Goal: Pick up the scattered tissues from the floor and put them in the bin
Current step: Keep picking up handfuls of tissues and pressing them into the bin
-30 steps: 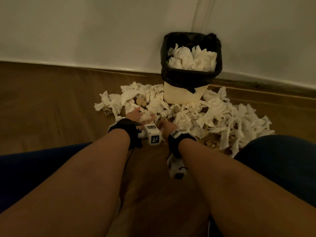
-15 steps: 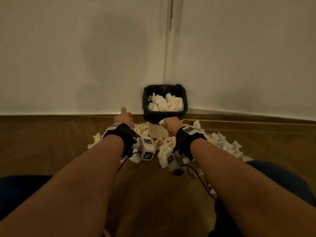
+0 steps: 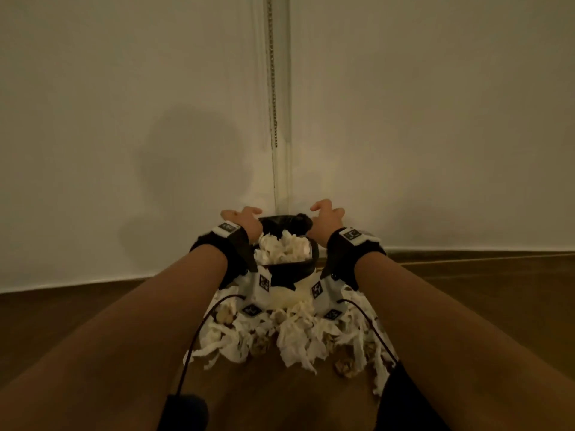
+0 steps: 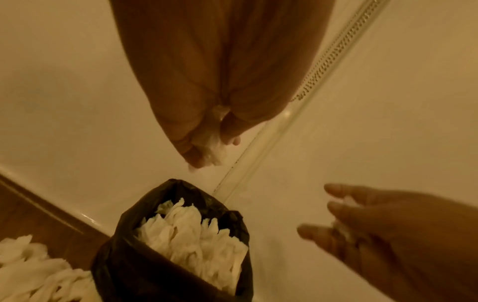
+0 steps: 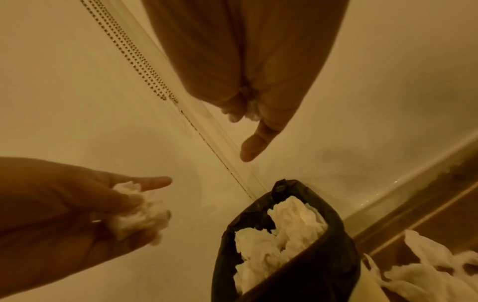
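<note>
Holding tissue wads over the bin (image 3: 284, 272), left hand (image 3: 244, 221) and right hand (image 3: 326, 216) (each grip pinching) must next release.

head view looks forward over both forearms; each wrist view looks closely past its palm; all share the bin (image 3: 287, 269).

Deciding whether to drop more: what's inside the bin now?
The bin holds crumpled white tissues heaped to its black-lined rim. Anything beneath that top layer is covered.
</note>
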{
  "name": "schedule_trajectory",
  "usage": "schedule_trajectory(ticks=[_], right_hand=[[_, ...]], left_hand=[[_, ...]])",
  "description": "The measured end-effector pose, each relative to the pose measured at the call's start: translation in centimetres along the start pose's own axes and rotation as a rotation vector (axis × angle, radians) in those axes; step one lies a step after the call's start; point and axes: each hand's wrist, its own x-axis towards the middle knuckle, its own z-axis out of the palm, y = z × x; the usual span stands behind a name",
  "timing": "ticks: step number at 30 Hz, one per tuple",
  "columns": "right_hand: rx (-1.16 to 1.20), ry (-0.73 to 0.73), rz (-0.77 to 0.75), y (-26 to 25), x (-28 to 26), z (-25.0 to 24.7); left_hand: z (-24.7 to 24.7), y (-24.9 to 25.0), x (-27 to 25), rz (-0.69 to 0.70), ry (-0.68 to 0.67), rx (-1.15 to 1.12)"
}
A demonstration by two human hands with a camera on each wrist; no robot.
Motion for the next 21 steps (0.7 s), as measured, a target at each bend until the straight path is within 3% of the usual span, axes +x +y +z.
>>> schedule_trajectory(ticks=[5, 7, 10, 13, 16, 21], right_hand=[[0.169, -0.009, -0.097, 0.0, 1.3, 1.4], [0.249, 0.059, -0.067, 0.6, 2.2, 1.6], [0.038, 0.132, 0.007, 2.5, 3.8, 1.9], [-0.134, 0.069, 0.053, 3.8, 5.3, 2.7], [-0.273, -0.053, -0.009, 4.1, 6.0, 4.5], [-0.418, -0.087, -0.152, 4.8, 6.2, 8.4]], left_hand=[[2.4, -0.7, 1.1, 0.034, -0.092, -0.245], [3.3, -1.1, 1.8, 0.068, -0.025, -0.250], [4.6, -1.7, 3.2, 0.099, 0.043, -0.271], [5.3, -2.5, 4.6, 0.150, 0.027, -0.147], [5.8, -2.9, 5.5, 0.196, 0.029, -0.083], [7.2, -4.0, 6.3, 0.309, -0.052, 0.135]])
